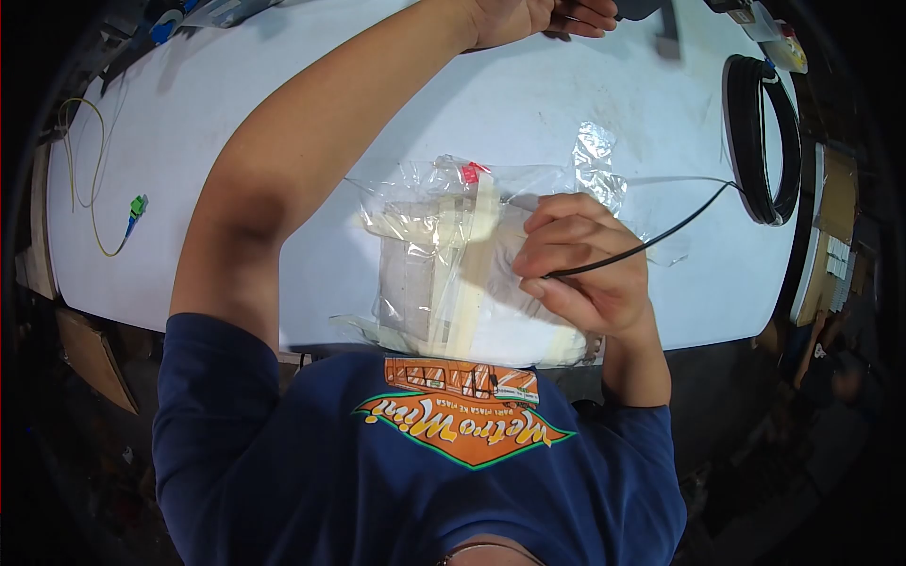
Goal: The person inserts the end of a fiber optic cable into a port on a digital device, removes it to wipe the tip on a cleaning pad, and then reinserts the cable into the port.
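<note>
A thin black cable point(661, 234) is pinched between the thumb and fingers of my right hand point(585, 269), with its end at the fingertips. From there it runs up and right towards a black cable coil point(783, 141). Under and beside this hand lies a clear plastic bag point(415, 217) with cream strips and white material in it. My left hand point(543, 19) is far forward at the top edge, partly cut off, its fingers apart and near a dark object point(640, 8). I see nothing held in it.
On the left of the white table point(321, 274) lies a yellow fibre cable point(98, 179) with a green and blue connector point(136, 209). Crinkled clear wrap point(596, 156) sits behind the right hand. Cardboard point(838, 193) stands beyond the right edge. Blue and clear items fill the top left corner.
</note>
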Demonstrator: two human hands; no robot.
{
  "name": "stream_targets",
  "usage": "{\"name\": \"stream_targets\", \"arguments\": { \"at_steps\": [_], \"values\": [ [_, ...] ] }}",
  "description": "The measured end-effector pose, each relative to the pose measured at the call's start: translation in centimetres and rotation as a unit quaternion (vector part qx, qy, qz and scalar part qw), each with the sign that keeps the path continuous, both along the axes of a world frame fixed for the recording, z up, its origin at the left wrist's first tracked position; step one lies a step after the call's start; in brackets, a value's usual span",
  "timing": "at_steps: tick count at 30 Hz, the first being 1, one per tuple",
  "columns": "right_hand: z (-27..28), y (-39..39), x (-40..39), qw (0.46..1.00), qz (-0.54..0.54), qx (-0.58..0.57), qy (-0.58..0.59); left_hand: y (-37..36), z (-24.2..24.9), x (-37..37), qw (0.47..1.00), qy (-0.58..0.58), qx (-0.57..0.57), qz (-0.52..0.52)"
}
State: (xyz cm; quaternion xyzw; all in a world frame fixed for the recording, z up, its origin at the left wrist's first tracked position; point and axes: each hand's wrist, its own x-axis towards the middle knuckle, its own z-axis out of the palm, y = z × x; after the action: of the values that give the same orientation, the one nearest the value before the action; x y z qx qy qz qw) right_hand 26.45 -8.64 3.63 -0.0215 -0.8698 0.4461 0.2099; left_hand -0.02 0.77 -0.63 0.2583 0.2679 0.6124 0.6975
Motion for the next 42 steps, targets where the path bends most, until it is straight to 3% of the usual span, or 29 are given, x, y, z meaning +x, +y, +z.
{"name": "stream_targets", "arguments": {
  "at_steps": [10, 22, 25, 34, 37, 42],
  "values": [
    [0.5, 0.5, 1.0, 0.998, 0.026, -0.047, -0.021, 0.2, 0.0, 0.0, 1.000, -0.007, 0.012, -0.008],
    [0.6, -0.4, 0.2, 0.993, 0.022, 0.119, 0.001, 0.7, -0.5, 0.0, 0.999, -0.018, 0.042, -0.025],
    [0.9, -0.6, 0.4, 0.999, 0.003, 0.049, 0.008, 1.0, -0.7, -0.3, 0.995, -0.036, 0.068, -0.060],
    [0.6, -0.5, 0.1, 0.992, 0.013, 0.124, 0.006, 0.9, -0.7, -0.1, 0.997, -0.026, 0.056, -0.042],
    [1.2, -0.7, 0.3, 0.999, 0.008, 0.043, -0.009, 1.1, -1.0, -0.1, 0.998, -0.024, 0.054, -0.033],
    [0.6, -0.6, 0.1, 0.995, 0.029, 0.095, -0.022, 1.2, -1.0, -0.2, 0.997, -0.021, 0.058, -0.044]
  ]
}}
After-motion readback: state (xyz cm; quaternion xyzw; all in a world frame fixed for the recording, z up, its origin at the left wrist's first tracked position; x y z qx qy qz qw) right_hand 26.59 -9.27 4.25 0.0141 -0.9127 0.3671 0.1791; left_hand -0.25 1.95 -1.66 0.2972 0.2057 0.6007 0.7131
